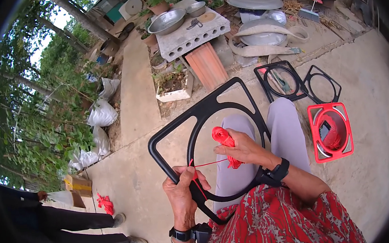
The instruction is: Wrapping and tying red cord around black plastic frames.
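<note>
A large black frame [198, 114] with a round opening leans tilted across my lap. My left hand [181, 191] is closed round its lower left bar and pinches red cord against it. In my right hand [242, 149], above the opening, is a bundle of red cord [223, 136], part of it hanging below the fingers. One strand runs taut between the bundle and the left fingertips. Some red cord lies along the bar beneath my left hand.
Two more black frames [302, 85] lie ahead on the right. Beside my knee sits a red square-rimmed bin [317, 148] with red cord and a phone-like device inside. A person [83, 221] stands at left, near a cardboard box [83, 185]. Ahead, a concrete slab [175, 50] carries metal basins.
</note>
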The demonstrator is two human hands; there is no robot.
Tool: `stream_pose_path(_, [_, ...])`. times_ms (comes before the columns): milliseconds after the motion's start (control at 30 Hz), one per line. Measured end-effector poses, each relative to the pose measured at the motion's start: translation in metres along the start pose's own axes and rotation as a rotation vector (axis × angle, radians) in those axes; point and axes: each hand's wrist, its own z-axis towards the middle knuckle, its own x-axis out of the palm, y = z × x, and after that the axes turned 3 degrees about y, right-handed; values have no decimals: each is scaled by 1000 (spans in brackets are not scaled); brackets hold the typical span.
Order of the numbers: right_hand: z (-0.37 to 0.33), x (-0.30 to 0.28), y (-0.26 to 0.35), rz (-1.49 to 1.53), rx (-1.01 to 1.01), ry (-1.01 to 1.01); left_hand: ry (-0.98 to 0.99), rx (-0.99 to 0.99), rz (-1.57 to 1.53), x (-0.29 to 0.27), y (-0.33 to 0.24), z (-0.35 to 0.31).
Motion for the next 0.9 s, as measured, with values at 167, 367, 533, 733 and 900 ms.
stream_pose_path(167, [-8,-7,-18,755,315,47,-35,-14,-76,-8,5,4])
stream_pose_path(367, [-29,6,-31,835,296,260,-51,1,-128,-19,8,4])
stream_pose_path(533, [-13,-8,-19,638,281,346,68,-5,-149,-11,3,-2])
stream_pose_path(733, [30,25,29,621,94,225,178,-14,-154,5,-5,-6])
stream_pose_path(900, [26,44,44,758,23,168,182,-31,-162,1,-4,-2])
